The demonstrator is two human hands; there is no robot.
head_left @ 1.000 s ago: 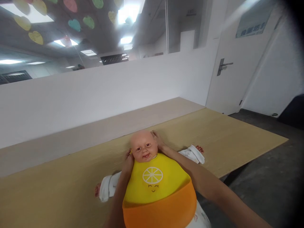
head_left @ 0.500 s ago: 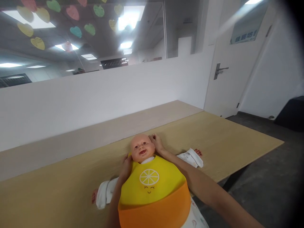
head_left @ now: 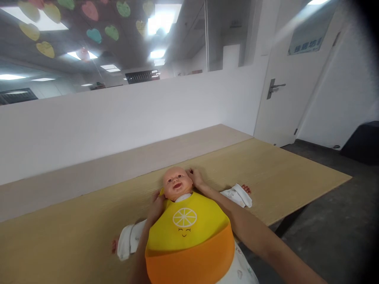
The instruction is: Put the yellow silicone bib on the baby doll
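A baby doll in white clothes lies on its back on the wooden table, head pointing away from me. A yellow bib with an orange pocket and a lemon print covers its chest. My left hand is at the doll's neck on the left side, fingers curled around the bib's edge. My right hand is beside the doll's head on the right, fingers bent behind the neck; what they hold is hidden.
A white partition wall runs along the table's far side, with glass above it. A white door with a metal handle stands to the right. Dark floor lies past the table's right edge.
The doll and both hands have shifted slightly left and down in view. The hands stay at the doll's neck.
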